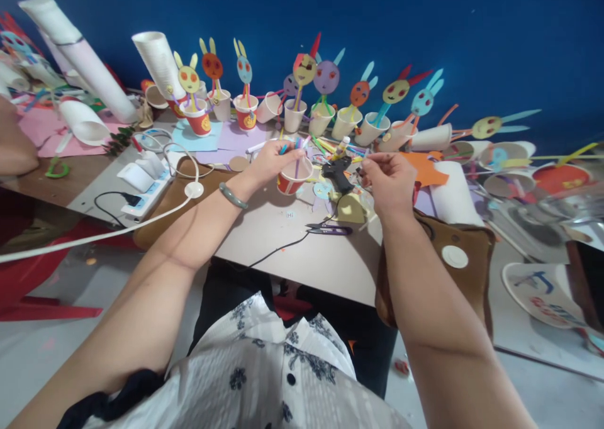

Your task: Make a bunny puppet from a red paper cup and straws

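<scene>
My left hand [270, 166] is closed at the rim of a red and white paper cup [287, 186], its fingers pinching blue and purple pipe cleaners [299, 155] that stand up out of the cup. Across from it, my right hand [392, 182] is raised with thumb and fingertips pressed together; whatever sits between them is too small to tell. Just left of that hand lies a black glue gun [338, 176]. Between the hands are a light-blue paper face [323, 190] and a piece of yellow paper [350, 209]. Purple-handled thread snips [333, 229] lie nearer me.
Along the blue wall stands a row of paper cups [321, 122] with rabbit-faced paper figures [327, 77]. A white power strip [146, 193] with cables is at left. Brown padded mats [436, 272] flank the work surface. Another person's arm [16, 139] shows at far left.
</scene>
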`<state>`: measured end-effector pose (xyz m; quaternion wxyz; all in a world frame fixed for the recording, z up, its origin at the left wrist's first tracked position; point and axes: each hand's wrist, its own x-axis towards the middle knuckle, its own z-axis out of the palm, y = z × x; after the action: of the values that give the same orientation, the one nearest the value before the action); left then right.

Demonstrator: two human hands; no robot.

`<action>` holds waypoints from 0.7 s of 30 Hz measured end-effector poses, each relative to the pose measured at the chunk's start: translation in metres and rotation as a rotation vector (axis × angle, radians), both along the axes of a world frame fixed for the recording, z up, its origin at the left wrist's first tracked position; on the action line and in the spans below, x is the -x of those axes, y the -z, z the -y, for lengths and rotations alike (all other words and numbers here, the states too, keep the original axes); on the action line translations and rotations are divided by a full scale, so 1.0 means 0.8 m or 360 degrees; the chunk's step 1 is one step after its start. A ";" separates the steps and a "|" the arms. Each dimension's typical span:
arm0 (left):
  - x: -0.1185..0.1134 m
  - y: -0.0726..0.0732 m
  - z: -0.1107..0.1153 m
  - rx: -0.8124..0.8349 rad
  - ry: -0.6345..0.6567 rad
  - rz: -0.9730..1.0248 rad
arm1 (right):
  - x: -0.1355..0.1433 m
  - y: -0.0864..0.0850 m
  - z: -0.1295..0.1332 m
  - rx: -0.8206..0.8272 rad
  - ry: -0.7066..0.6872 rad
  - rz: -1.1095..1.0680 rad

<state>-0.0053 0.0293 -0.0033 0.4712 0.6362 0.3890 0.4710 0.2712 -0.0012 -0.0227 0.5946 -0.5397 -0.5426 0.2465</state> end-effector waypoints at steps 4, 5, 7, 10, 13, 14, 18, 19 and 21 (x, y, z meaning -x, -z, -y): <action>0.014 -0.004 -0.016 0.0094 -0.0177 0.0214 | -0.012 0.001 -0.003 0.0014 0.0044 0.0218; 0.018 -0.008 -0.019 0.0117 -0.0215 0.0309 | -0.010 0.002 -0.001 0.0018 0.0001 0.0298; 0.028 -0.016 -0.024 0.0160 -0.0265 0.0506 | -0.001 0.004 0.005 0.0008 -0.0146 0.0507; 0.040 -0.030 -0.027 0.0212 -0.0321 0.0718 | 0.020 0.009 0.017 -0.0084 -0.0441 0.0931; 0.047 -0.044 -0.026 0.0292 -0.0361 0.0869 | 0.038 0.018 0.027 -0.0136 -0.0632 0.1284; 0.048 -0.049 -0.024 0.0329 -0.0356 0.0924 | 0.041 0.020 0.029 -0.0141 -0.0639 0.1332; 0.052 -0.069 -0.015 0.0423 -0.0302 0.1092 | 0.035 0.025 0.024 -0.0255 -0.0340 0.1172; 0.053 -0.073 -0.014 0.0435 -0.0298 0.1102 | 0.031 0.024 0.021 -0.0284 -0.0212 0.1088; 0.055 -0.075 -0.015 0.0461 -0.0280 0.1096 | 0.023 0.019 0.017 -0.0314 0.0010 0.0926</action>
<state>-0.0495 0.0412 0.0567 0.6172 0.3317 0.3235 0.6359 0.2532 -0.0146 -0.0379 0.4646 -0.5290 -0.7097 0.0258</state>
